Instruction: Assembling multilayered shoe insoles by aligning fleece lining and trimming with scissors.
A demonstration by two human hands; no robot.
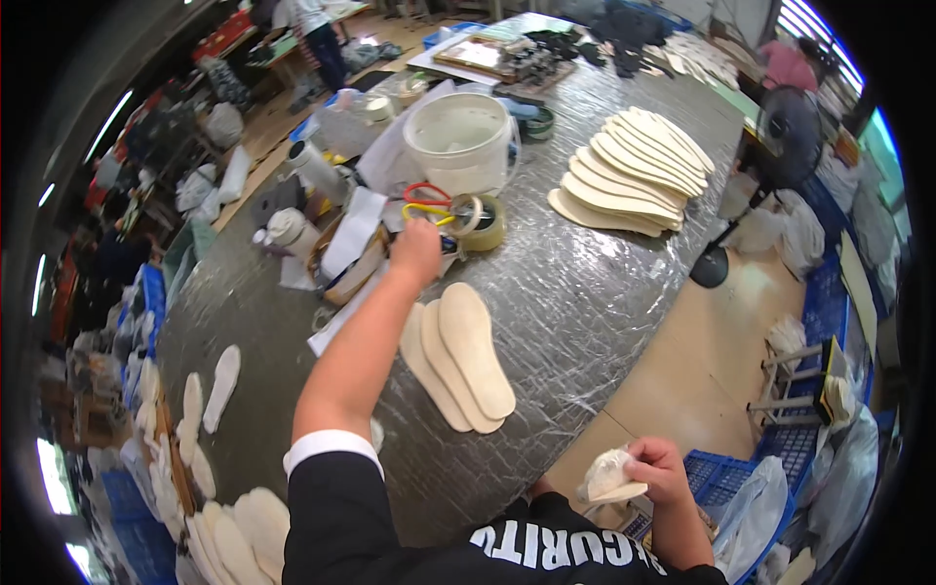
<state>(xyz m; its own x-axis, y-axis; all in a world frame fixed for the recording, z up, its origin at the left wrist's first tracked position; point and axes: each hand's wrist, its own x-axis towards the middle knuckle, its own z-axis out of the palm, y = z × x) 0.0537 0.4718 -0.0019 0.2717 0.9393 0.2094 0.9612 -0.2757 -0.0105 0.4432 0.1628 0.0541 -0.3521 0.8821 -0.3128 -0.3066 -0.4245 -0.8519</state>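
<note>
My left hand (417, 253) reaches forward over the table to the front of a tool holder (353, 278). Its fingers look closed, and their tips are hidden. Just beyond them are scissors (427, 195) with red and yellow handles; whether my fingers grip these, I cannot tell. Near my body at the lower right, my right hand (659, 472) is closed on a cream insole (620, 491), with a crumpled whitish clump (608, 471) against it. A fanned group of cream insoles (473, 346) lies on the table beside my left forearm.
A larger insole stack (634, 171) sits at the far right of the table (575, 322). A white bucket (458, 136) and a tape roll (482, 226) stand past my left hand. More insoles (239, 536) lie lower left. A black fan (780, 136) stands right of the table.
</note>
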